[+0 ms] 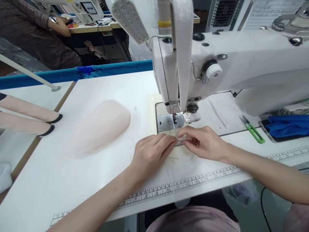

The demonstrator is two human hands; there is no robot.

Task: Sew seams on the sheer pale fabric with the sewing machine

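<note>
My left hand (153, 153) and my right hand (204, 143) meet just in front of the needle plate (166, 123) of a white sewing machine (227, 61). Between their fingertips is a thin, sheer whitish fabric (172, 169), its lower part trailing toward the table's front edge. Both hands are closed in a pinch, the fabric's edge partly hidden by the fingers. Right behind them is the presser foot (174, 118), with the fabric lying short of it as far as I can see. To the left rests a smooth, pale beige rounded piece (112, 117) on the white table (96, 180).
Green thread snips (254, 130) lie at right beside a phone (267, 130) under blue cloth (289, 125). Two beige strips with black ends (31, 111) lie at left near a thin white rod (29, 72). A printed ruler (188, 182) runs along the front. Another person's arm (59, 27) is behind.
</note>
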